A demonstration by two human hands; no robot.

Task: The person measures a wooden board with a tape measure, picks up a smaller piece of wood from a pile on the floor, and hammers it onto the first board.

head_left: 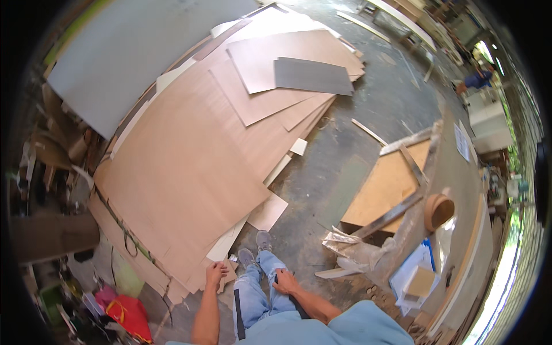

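Note:
My left hand (pixel 216 274) hangs loosely bent above the near corner of a stack of thin brown wood sheets (pixel 184 167), with nothing seen in it. Over my right thigh, my right hand (pixel 286 282) has its fingers curled inward. A small dark patch shows at its fingertips, and I cannot make out whether it is a held thing or part of the trousers. A small pale offcut (pixel 268 211) sticks out from the stack beyond my shoes. Farther off, a dark grey sheet (pixel 313 76) lies across several fanned-out sheets.
A large grey panel (pixel 144 54) stands along the stack's far left side. On the right is a workbench (pixel 443 155) with a brown tape roll (pixel 439 213) and blue-edged papers (pixel 415 282). A wood-framed yellowish board (pixel 388 184) adjoins it. A red bag (pixel 127 316) lies at lower left.

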